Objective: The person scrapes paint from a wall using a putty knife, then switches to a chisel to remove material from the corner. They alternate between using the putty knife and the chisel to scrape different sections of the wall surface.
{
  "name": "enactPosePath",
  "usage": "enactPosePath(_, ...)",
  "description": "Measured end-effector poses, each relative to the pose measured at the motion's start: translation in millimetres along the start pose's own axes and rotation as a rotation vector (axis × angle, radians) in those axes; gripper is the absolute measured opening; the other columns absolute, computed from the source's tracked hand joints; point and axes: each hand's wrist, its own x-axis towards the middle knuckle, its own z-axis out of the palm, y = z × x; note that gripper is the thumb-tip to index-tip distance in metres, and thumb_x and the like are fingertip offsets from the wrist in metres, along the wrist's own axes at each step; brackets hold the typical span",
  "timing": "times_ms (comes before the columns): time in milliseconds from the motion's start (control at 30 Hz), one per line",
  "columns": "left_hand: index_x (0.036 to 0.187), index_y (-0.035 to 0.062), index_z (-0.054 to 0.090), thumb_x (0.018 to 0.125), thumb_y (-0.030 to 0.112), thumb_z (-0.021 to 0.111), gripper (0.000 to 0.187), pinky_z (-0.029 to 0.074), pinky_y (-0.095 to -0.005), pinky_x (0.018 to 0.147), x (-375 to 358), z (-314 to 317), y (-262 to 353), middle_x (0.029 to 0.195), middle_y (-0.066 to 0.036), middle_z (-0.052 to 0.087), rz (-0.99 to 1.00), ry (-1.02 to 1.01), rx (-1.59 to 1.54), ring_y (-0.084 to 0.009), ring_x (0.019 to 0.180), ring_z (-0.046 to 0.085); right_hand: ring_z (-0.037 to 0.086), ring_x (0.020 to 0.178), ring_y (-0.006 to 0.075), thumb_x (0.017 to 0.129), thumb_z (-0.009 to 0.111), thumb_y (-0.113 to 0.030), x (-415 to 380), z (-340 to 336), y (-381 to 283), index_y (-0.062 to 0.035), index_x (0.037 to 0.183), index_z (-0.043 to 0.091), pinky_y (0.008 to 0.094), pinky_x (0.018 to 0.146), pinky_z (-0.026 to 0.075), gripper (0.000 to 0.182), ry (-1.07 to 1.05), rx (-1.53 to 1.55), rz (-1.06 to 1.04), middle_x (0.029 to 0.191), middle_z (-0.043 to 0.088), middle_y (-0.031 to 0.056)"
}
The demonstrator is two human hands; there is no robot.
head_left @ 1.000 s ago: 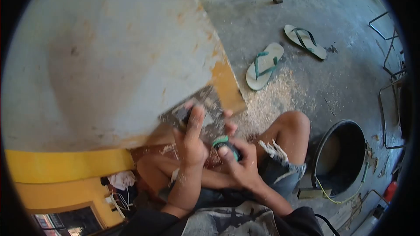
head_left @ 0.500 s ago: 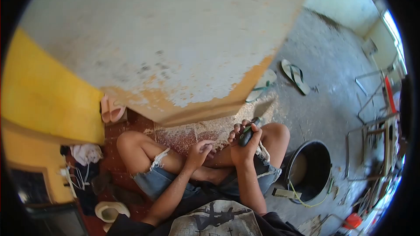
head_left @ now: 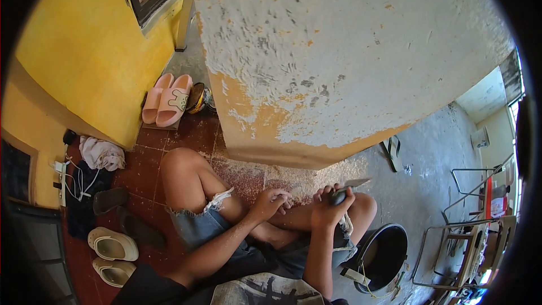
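My right hand [head_left: 331, 208] is closed around the dark handle of a scraper [head_left: 357, 182], above my right knee. The metal blade points up and to the right, apart from the wall. My left hand [head_left: 272, 203] rests over my crossed legs with its fingers loosely bent and slightly apart; I see nothing in it. In front of both hands stands a wall corner [head_left: 316, 79], its pale coating flaked and scuffed. Orange-yellow paint shows through along its lower edge. Pale flakes [head_left: 293, 182] are scattered on the floor at its base.
A black bucket [head_left: 404, 248] stands by my right knee. Pink slides [head_left: 172, 101], cream clogs [head_left: 114, 244], a bundled cloth [head_left: 101, 153] and a white cable [head_left: 84, 183] lie to the left. One flip-flop [head_left: 392, 155] and metal-framed chairs [head_left: 446, 237] are at the right.
My view has swung left, showing more of the yellow wall and the pink slides. The scraper stays in my right hand, its blade now tilted lower to the right. The left hand remains over my legs.
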Motion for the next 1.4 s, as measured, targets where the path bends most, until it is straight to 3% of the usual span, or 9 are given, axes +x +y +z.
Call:
enactPosePath(333,0.116,-0.003,0.064,0.102,0.009,0.049,0.024,0.056,-0.0273,0.068,-10.9,4.5,17.2,0.09,-0.009,0.069,-0.029,-0.097,-0.02,-0.0143,0.079,0.068,0.057,0.063,0.0234,0.094,0.05,-0.045,-16.5,-57.3,26.3,-0.011,0.085,0.052,0.0349,0.059,0.047,0.035,-0.115,-0.358,0.021,0.069,0.054,0.0069)
enactPosePath(567,0.117,-0.0013,0.064,0.081,0.047,0.071,0.061,0.051,-0.0429,0.095,-63.5,33.4,65.9,0.118,-0.02,0.066,0.891,-0.311,0.484,-0.0358,0.11,0.065,0.057,0.057,0.0227,0.1,0.041,-0.043,-102.8,-105.7,39.1,-0.0086,0.092,0.051,0.0358,0.058,0.05,0.036,-0.088,-0.341,0.151,0.066,0.054,0.0084)
enactPosePath(733,0.137,0.0015,0.049,0.077,0.041,0.08,0.078,0.033,-0.0575,0.112,-88.1,58.2,81.9,0.135,-0.022,0.054,1.158,-0.497,0.623,-0.039,0.13,0.051,0.043,0.136,0.0324,0.1,0.043,-0.019,-118.4,-133.2,35.6,-0.0023,0.142,0.033,0.0419,0.11,0.039,0.046,-0.543,-1.133,-0.316,0.142,0.042,0.0226)
enactPosePath(900,0.126,0.0026,0.054,0.092,0.014,0.067,0.038,0.034,-0.0553,0.112,-87.8,58.9,79.7,0.126,-0.019,0.059,1.186,-0.4,0.57,-0.0383,0.126,0.055,0.037,0.141,0.0325,0.098,0.044,-0.01,-117.4,-117.1,23.0,0.0019,0.151,0.02,0.0404,0.112,0.037,0.06,-0.625,-1.299,-0.216,0.151,0.034,0.0239)
enactPosePath(1033,0.122,-0.0006,0.055,0.098,0.008,0.055,0.025,0.039,-0.0528,0.109,-85.3,66.7,101.0,0.106,-0.02,0.066,0.972,-0.228,0.466,-0.0371,0.114,0.064,0.056,0.119,0.0209,0.103,0.023,-0.062,-113.0,-52.8,12.5,-0.006,0.145,0.037,0.0327,0.098,0.049,0.072,-0.384,-0.57,0.323,0.132,0.053,0.0156)
enactPosePath(1133,0.12,-0.0018,0.055,0.099,0.005,0.052,0.022,0.051,-0.0496,0.097,-64.6,56.0,110.1,0.091,-0.018,0.065,1.0,-0.156,0.404,-0.0322,0.095,0.07,0.061,0.089,0.012,0.106,0.033,-0.047,-78.2,-68.3,9.1,-0.0034,0.12,0.057,0.0294,0.076,0.051,0.051,-0.73,-0.653,0.383,0.102,0.064,0.0079)
enactPosePath(1267,0.109,-0.0023,0.049,0.102,0.009,0.049,0.014,0.058,-0.0437,0.075,-53.0,53.7,150.9,0.069,-0.007,0.052,1.01,0.013,0.271,-0.0174,0.062,0.056,0.063,0.09,0.0194,0.093,0.067,-0.022,-85.8,0.5,-47.9,-0.0028,0.109,0.059,0.036,0.069,0.049,0.027,-0.78,-1.163,0.005,0.095,0.061,0.0151)
enactPosePath(1333,0.115,-0.0024,0.046,0.102,0.009,0.049,0.017,0.056,-0.0402,0.071,-49.2,53.9,172.5,0.071,-0.008,0.051,1.08,0.058,0.353,-0.0164,0.061,0.054,0.058,0.091,0.0255,0.084,0.072,-0.017,-85.7,31.2,-49.1,-0.0025,0.1,0.06,0.0383,0.075,0.045,0.024,-0.632,-1.097,-1.002,0.096,0.06,0.0108)
enactPosePath(1400,0.118,-0.0024,0.045,0.101,0.01,0.05,0.021,0.054,-0.039,0.069,-51.1,71.3,198.3,0.072,-0.008,0.051,1.119,0.075,0.361,-0.0161,0.061,0.052,0.057,0.093,0.0295,0.08,0.074,-0.019,-79.4,61.5,-49.3,-0.0032,0.102,0.06,0.0418,0.079,0.044,0.031,-0.604,-1.078,-1.119,0.097,0.058,0.0125)
